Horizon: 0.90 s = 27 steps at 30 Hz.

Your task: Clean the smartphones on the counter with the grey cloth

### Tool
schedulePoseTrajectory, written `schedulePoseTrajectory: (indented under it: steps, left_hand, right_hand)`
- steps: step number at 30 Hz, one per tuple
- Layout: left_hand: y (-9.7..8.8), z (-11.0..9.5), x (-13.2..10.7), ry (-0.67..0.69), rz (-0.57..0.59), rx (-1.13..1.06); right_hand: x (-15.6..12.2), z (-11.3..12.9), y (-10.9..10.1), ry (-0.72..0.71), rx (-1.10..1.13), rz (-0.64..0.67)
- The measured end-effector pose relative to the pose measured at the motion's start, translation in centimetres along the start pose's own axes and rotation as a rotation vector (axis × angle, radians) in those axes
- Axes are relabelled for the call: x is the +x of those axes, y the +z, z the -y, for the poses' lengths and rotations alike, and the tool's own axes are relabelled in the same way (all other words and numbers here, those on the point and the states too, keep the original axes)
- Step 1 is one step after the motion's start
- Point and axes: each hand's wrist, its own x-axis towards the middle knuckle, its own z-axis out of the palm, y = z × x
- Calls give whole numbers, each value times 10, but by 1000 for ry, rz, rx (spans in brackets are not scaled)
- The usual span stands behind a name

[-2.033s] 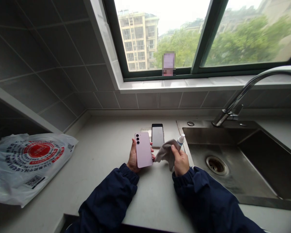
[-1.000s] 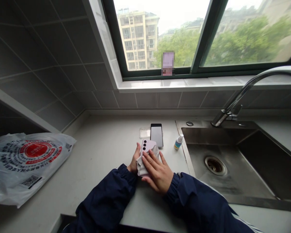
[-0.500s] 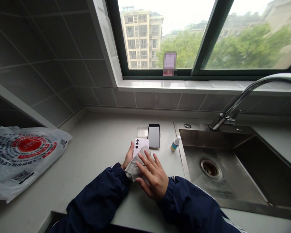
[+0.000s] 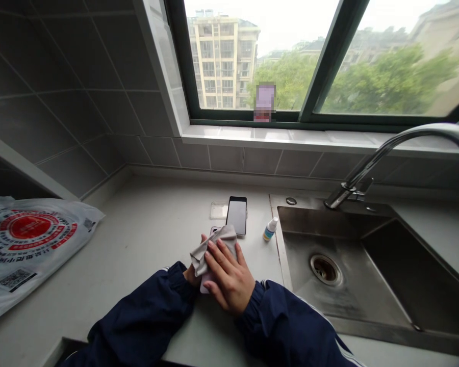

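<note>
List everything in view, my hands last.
Cloth: one, grey, centre
Pink phone: one, pink, mostly hidden under the cloth
Second phone: one, black, pale screen, beyond the cloth
Clear case: one, transparent, left of second phone
Countertop: one, off-white, middle and left
Sink: one, steel, right
Drain: one, steel, in the sink
Faucet: one, chrome, behind sink
Spray bottle: one, white-blue-yellow, upright left of sink
Plastic bag: one, white with red print, far left
Tiles: many, grey, walls
Window: one, dark green frame, back
Buildings: several, pale, outside
Trees: several, green, outside
Pixelated patch: one, purplish, low on window
Sleeves: two, navy, bottom
Left hand: one, bare, beneath pink phone
Right hand: one, bare, flat on the cloth
</note>
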Motion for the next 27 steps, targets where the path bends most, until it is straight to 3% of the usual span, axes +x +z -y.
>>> schedulePoseTrajectory:
  steps: [3, 8, 15, 17, 22, 27]
  left_hand:
    - [-3, 2, -5, -1, -46, -61]
    - [14, -3, -6, -52, -80, -185]
    - [17, -4, -3, 47, -97, -35]
    - [17, -3, -2, 54, -57, -33]
    - [24, -5, 1, -76, 182, -113]
    - [25, -8, 3, -95, 188, -170]
  right_hand:
    - [1, -3, -1, 27, -20, -12]
    - [4, -11, -1, 62, -42, -34]
    - [4, -15, 0, 95, -49, -53]
    - [4, -14, 1, 118, -48, -64]
    - [3, -14, 5, 200, -44, -71]
    - [2, -15, 8, 183, -23, -24]
